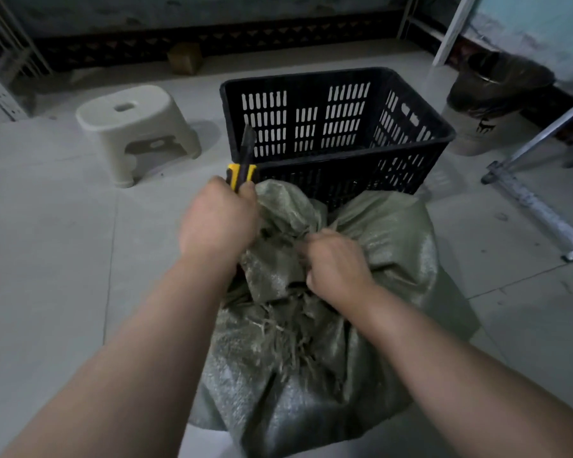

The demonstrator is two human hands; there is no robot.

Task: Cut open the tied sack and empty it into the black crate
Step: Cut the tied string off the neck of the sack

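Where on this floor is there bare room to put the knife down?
Bare tiles lie left of the sack, in front of the stool. It is crowded right of the black crate, by the bin and metal frame.

**Colours and patterns**

The sack (pixel 328 325) is seen in dull grey-green, with a fine woven sheen and pale frayed threads at its gathered neck. The crate (pixel 338 127) is shown in black, its walls patterned with rows of narrow vertical slots. The utility knife (pixel 242 170) is marked by a yellow body and a black tip. The stool (pixel 136 127) is rendered in cream. The floor (pixel 47 259) is tiled in pale grey, with thin darker joints. The bin (pixel 487 104) is lined in dark brown.
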